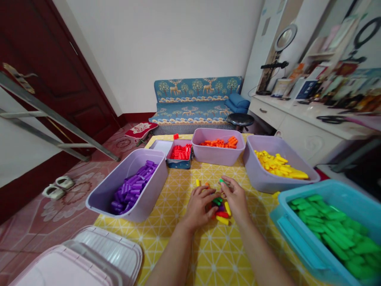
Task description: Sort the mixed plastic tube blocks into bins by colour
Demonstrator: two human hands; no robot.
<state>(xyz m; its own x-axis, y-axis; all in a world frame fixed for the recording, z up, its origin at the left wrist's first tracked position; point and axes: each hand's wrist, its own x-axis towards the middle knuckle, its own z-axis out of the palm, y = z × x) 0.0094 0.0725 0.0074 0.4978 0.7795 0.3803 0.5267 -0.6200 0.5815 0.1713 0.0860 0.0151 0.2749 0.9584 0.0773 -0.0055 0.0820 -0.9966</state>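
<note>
A small mixed pile of short plastic tube-like pieces lies on the yellow patterned tablecloth between my hands. Over its left side rests my left hand (200,207), fingers apart and slightly curved, touching or just above the pieces. Thumb and fingers of my right hand (235,195) pinch a green piece (221,181) above the pile's far right side. A red piece (222,214), a yellow piece (222,220) and a dark green piece (218,201) show between the hands. Another yellow piece (198,182) lies beyond my left fingers, which hide part of the pile.
Around the pile stand a bin of purple pieces (98,204), a box of red pieces (178,163), a bin of orange pieces (217,157), a bin of yellow pieces (253,174) and a turquoise bin of green pieces (300,242). Stacked lids (110,246) lie at the near left.
</note>
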